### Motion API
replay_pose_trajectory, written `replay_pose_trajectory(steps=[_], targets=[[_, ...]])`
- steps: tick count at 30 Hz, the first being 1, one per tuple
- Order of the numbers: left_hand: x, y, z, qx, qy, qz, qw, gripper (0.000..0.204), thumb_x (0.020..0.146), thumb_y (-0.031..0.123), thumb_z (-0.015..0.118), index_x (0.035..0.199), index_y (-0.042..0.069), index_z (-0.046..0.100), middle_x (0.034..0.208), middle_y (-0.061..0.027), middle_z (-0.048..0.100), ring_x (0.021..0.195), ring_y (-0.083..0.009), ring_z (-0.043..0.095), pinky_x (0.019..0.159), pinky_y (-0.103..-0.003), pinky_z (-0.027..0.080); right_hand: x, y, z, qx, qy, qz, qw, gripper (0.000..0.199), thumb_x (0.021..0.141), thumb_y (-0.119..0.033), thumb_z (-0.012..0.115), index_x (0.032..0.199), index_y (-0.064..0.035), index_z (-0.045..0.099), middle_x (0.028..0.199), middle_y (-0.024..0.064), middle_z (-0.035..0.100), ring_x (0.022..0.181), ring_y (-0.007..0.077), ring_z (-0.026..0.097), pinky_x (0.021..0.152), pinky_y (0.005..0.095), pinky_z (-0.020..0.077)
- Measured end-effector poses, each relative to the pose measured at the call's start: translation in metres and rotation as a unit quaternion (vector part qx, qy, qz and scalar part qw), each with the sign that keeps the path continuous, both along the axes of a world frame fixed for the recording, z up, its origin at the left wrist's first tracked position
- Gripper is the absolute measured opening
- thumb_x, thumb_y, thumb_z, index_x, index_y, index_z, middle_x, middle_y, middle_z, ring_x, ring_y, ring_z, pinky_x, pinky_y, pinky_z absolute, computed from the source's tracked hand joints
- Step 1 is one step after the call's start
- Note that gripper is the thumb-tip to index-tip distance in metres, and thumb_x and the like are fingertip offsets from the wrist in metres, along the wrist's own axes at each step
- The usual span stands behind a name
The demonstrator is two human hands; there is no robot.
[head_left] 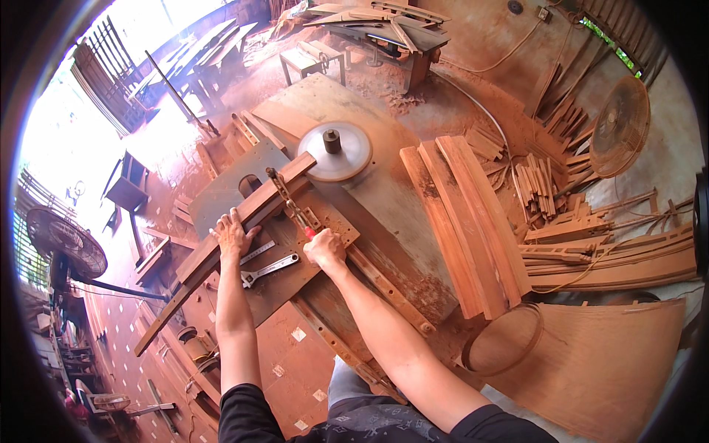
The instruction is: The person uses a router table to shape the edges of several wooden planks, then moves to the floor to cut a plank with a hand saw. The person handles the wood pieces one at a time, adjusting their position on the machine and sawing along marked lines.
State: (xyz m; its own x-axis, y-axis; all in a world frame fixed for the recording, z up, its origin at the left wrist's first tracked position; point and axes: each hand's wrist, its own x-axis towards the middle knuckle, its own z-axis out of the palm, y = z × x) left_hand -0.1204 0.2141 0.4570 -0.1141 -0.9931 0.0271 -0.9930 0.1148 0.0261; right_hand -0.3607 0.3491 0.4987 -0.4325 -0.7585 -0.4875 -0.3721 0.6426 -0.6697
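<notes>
Both the left hand (234,238), spread on a brown wooden bar (258,205), and right hand (326,249), clutching (seemingly) a red-handled metal clamp (296,212), should avoid the round silver blade (353,151).

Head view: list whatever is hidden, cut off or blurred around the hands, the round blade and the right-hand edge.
Red handle: head view, its far end is hidden inside the right hand.
Wooden bar: head view, the stretch under the left hand is covered by it.
Round blade: head view, rim blurred; single teeth cannot be made out.
Dark object: head view, cut off at the right rim.
</notes>
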Motion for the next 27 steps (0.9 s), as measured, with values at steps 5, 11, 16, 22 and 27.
replay_pose_trajectory(steps=[5,11,16,22,27], targets=[[0.002,-0.002,0.001,-0.005,0.021,-0.006,1.000,0.099,0.082,0.062,0.075,0.154,0.009,0.033,0.145,-0.0176,0.045,0.141,-0.0378,0.040,0.114,-0.073,0.023,0.003,-0.001,-0.009,-0.009,0.016,0.002,1.000,0.030,0.082,-0.026,0.070,0.091,0.0014,0.075,0.101,0.0300,0.073,0.103,0.0408,0.073,0.089,0.0447,0.0588],[-0.005,0.038,0.000,-0.008,0.030,-0.016,0.999,0.100,0.081,0.062,0.076,0.153,0.008,0.033,0.144,-0.0177,0.045,0.140,-0.0378,0.039,0.113,-0.074,0.024,-0.007,0.038,-0.017,-0.001,0.060,0.017,0.998,0.033,0.084,-0.028,0.065,0.093,0.0031,0.075,0.105,0.0329,0.071,0.104,0.0430,0.071,0.091,0.0460,0.0580],[-0.016,0.093,0.007,-0.001,0.035,-0.016,0.999,0.104,0.078,0.066,0.076,0.153,0.007,0.034,0.142,-0.0175,0.045,0.138,-0.0377,0.040,0.113,-0.074,0.024,-0.021,0.097,-0.012,-0.028,0.068,0.032,0.997,0.034,0.085,-0.028,0.067,0.086,0.0049,0.074,0.095,0.0341,0.071,0.096,0.0455,0.072,0.085,0.0493,0.0587],[-0.028,0.145,0.023,0.027,0.041,-0.062,0.997,0.104,0.080,0.083,0.059,0.148,0.006,0.040,0.136,-0.0189,0.052,0.130,-0.0383,0.048,0.107,-0.068,0.032,-0.042,0.161,-0.020,-0.036,0.089,0.035,0.995,0.031,0.084,-0.030,0.071,0.088,0.0000,0.075,0.090,0.0292,0.072,0.090,0.0455,0.072,0.083,0.0516,0.0569],[-0.024,0.153,0.035,0.043,0.102,-0.166,0.980,0.056,0.092,0.056,0.066,0.123,0.010,0.062,0.115,-0.0151,0.061,0.112,-0.0364,0.060,0.093,-0.047,0.052,-0.043,0.214,0.010,-0.361,0.160,-0.003,0.919,0.030,0.090,-0.030,0.075,0.100,-0.0023,0.073,0.088,0.0235,0.072,0.080,0.0431,0.071,0.071,0.0488,0.0567]])
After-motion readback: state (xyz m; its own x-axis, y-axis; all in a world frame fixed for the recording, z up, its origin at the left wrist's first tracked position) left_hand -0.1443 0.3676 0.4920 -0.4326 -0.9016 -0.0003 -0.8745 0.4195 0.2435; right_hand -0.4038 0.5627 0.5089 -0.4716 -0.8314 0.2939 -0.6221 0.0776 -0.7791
